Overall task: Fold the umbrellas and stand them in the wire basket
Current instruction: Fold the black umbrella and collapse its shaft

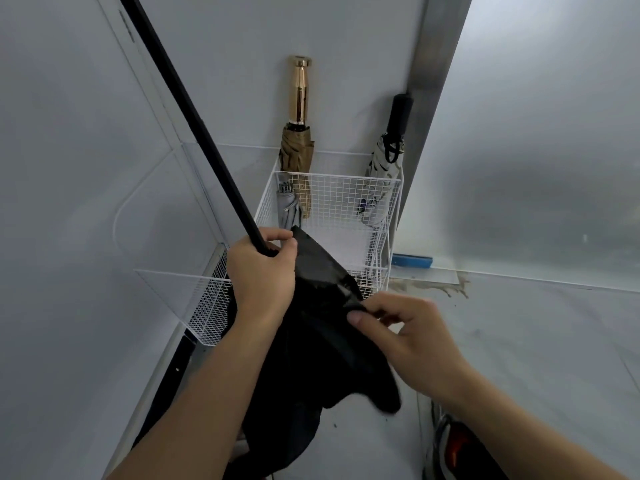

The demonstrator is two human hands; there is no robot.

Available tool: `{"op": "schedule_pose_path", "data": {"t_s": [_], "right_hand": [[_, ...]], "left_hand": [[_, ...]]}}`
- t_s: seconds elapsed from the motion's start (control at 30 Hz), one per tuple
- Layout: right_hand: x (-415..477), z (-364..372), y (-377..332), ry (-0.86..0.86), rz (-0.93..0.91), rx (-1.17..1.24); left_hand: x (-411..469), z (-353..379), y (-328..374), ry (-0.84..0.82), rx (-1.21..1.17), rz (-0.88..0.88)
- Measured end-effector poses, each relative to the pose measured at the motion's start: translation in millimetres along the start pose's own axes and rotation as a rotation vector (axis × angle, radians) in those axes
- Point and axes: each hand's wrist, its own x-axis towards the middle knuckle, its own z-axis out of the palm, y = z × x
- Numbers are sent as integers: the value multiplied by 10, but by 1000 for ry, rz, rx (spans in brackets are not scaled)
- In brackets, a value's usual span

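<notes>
Right hand (pixel 412 344): I see thumb and fingers pinching the black umbrella (pixel 322 348) fabric.
Left hand (pixel 263 275): curled round its shaft.
Wire basket (pixel 337 177): holds, I think, three folded umbrellas (pixel 297 150).

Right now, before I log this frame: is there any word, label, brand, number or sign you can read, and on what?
No text can be read anywhere.
White umbrella: dark marks on its cloth, too blurred to tell if they are letters.
Gold umbrella, black umbrella, wire basket: no writing shows.
</notes>
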Motion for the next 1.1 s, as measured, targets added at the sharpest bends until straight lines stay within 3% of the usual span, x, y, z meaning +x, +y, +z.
{"op": "schedule_pose_path", "data": {"t_s": [0.1, 0.3, 0.47, 0.6, 0.83, 0.97, 1.1], "right_hand": [[15, -116, -57, 92, 14, 120], [39, -126, -41, 62, 88, 106], [19, -100, -42, -46, -17, -127], [50, -81, 35, -195, 108, -249], [95, -183, -10, -302, 163, -20], [107, -275, -29, -271, 120, -163], [103, -345, -4, -235, 163, -54]], "left_hand": [[62, -28, -25, 40, 26, 13], [-7, 3, -1, 6, 65, 100], [-65, 42, 8, -27, 78, 132], [-86, 64, 3, -52, 87, 137], [-99, 59, -9, -97, 152, 195], [-116, 61, -34, -143, 215, 251], [-109, 76, -31, -220, 234, 247]]}}
